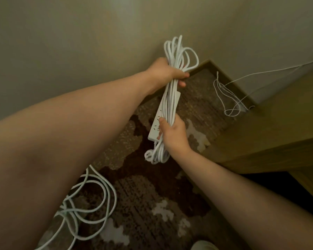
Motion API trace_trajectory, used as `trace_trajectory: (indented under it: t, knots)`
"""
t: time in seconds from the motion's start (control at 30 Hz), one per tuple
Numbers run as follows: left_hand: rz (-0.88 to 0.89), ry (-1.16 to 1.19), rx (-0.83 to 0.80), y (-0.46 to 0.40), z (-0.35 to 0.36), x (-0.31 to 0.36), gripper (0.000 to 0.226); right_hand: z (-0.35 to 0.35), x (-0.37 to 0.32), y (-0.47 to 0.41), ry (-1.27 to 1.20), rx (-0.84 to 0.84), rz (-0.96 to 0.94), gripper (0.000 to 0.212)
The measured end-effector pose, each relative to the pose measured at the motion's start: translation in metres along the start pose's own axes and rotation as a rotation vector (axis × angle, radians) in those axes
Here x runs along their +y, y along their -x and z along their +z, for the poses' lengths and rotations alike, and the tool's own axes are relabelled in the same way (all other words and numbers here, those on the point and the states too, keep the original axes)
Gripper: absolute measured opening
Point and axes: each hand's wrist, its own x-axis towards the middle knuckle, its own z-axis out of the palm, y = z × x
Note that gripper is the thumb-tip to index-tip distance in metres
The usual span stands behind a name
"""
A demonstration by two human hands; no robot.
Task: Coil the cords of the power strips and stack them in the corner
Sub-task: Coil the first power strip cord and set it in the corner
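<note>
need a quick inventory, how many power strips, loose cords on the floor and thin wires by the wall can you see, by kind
Power strip with its coiled cord, gripped by left hand and right hand: 1
Loose white cord on the carpet: 1 tangle
Thin white wire in the corner: 1 tangle
Total: 3

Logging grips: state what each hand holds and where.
Left hand grips the white coiled cord near its upper loops; right hand grips its lower part together with the white power strip.

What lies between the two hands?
In the head view, the coiled white cord and white power strip span from the left hand to the right hand.
</note>
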Motion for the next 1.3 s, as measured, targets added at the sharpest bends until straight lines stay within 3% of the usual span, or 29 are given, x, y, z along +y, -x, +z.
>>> trace_trajectory:
  t: [0.1,0.17,0.27,0.37,0.5,0.63,0.87,0.97,1.07,1.17,1.3]
  knots:
    - [-0.017,-0.119,-0.228,-0.010,-0.009,-0.015,0.033,-0.004,0.012,-0.004,0.049,0.117,0.047,0.007]
    - [-0.039,-0.170,-0.334,-0.015,-0.017,-0.035,0.050,-0.004,0.018,-0.010,0.014,0.221,0.095,0.004]
    - [-0.089,-0.309,-0.332,-0.020,-0.022,-0.075,0.059,-0.005,0.026,-0.024,-0.010,0.355,0.147,0.014]
    - [-0.060,-0.650,-0.309,-0.023,-0.015,-0.116,0.056,-0.007,0.036,-0.031,0.023,0.407,0.163,0.015]
    - [0.040,-1.245,-0.555,-0.025,0.002,-0.145,0.044,-0.012,0.050,-0.032,0.072,0.456,0.232,0.027]
    - [0.044,-1.522,-0.567,-0.022,0.011,-0.150,0.049,-0.017,0.060,-0.034,0.117,0.507,0.287,0.028]
    - [0.191,-1.588,-0.484,-0.030,-0.035,-0.154,0.071,0.009,0.045,-0.062,0.019,0.560,0.319,0.014]
    - [0.139,-1.533,-0.391,-0.024,-0.041,-0.163,0.087,0.014,0.038,-0.079,0.040,0.554,0.263,0.019]
    - [0.044,-1.544,-0.336,-0.006,-0.049,-0.182,0.104,0.009,0.050,-0.087,0.123,0.507,0.412,0.030]
    - [0.071,-1.491,-0.313,-0.003,-0.058,-0.187,0.092,0.010,0.067,-0.083,0.215,0.442,0.528,0.035]
    - [0.178,-1.562,-0.258,-0.024,-0.057,-0.166,0.066,0.013,0.063,-0.089,0.254,0.463,0.540,0.046]
